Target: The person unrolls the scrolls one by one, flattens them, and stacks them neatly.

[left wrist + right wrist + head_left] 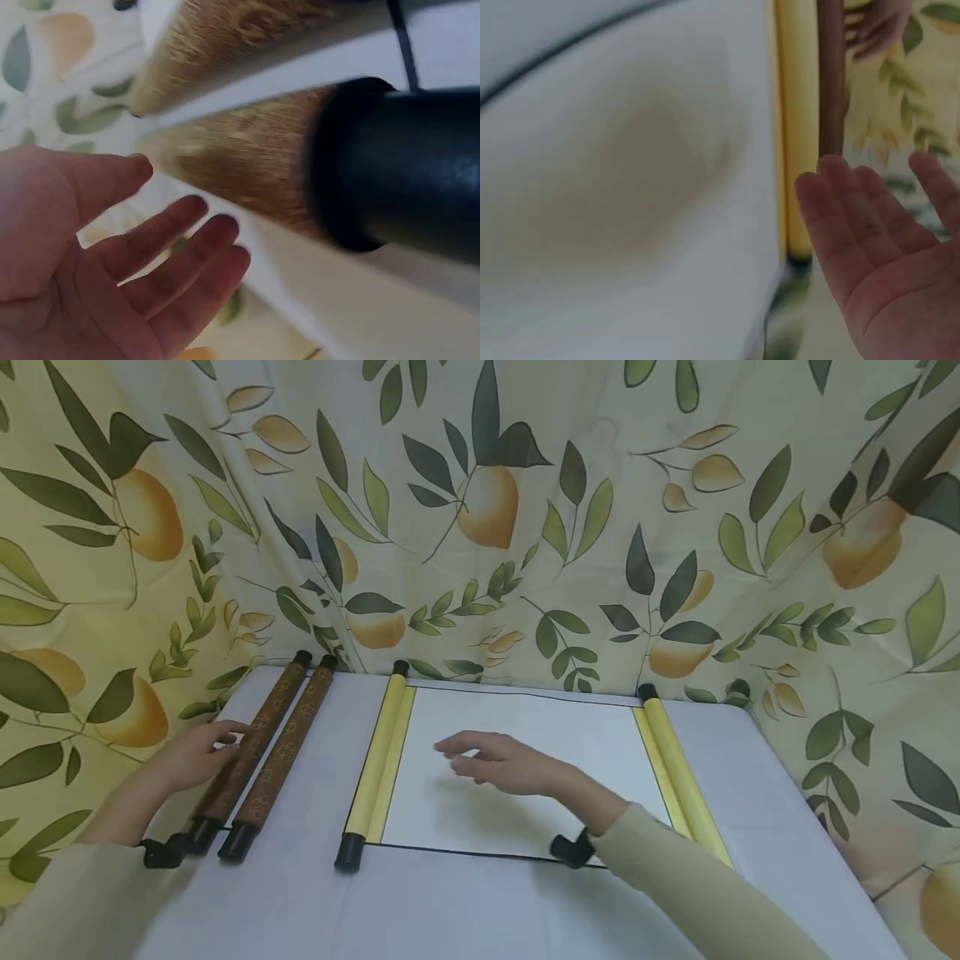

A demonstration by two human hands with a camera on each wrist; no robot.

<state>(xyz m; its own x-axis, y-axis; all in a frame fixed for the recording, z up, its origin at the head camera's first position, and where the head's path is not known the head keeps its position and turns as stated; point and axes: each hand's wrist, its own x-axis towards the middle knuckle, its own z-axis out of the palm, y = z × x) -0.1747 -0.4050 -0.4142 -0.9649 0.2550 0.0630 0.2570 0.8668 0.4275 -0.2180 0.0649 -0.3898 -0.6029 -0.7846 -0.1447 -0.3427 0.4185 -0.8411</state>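
Two rolled brown patterned scrolls with black end knobs lie side by side at the left: an outer scroll (251, 747) and an inner scroll (288, 747). My left hand (198, 756) is at the outer one; in the left wrist view its fingers (184, 240) are spread and grip nothing. Whether it touches the scroll, I cannot tell. A partly unrolled scroll with blank white paper (525, 818) lies to the right, between two yellow rolls (375, 760). Over that paper hovers my right hand (510, 764), fingers extended and holding nothing, as the right wrist view (900, 270) also shows.
A white cloth covers the table (465, 910). Behind and at both sides hangs a fruit-and-leaf patterned curtain (570, 543). The right yellow roll (686, 768) runs toward the front, partly behind my right sleeve (675, 877). Black straps circle both wrists.
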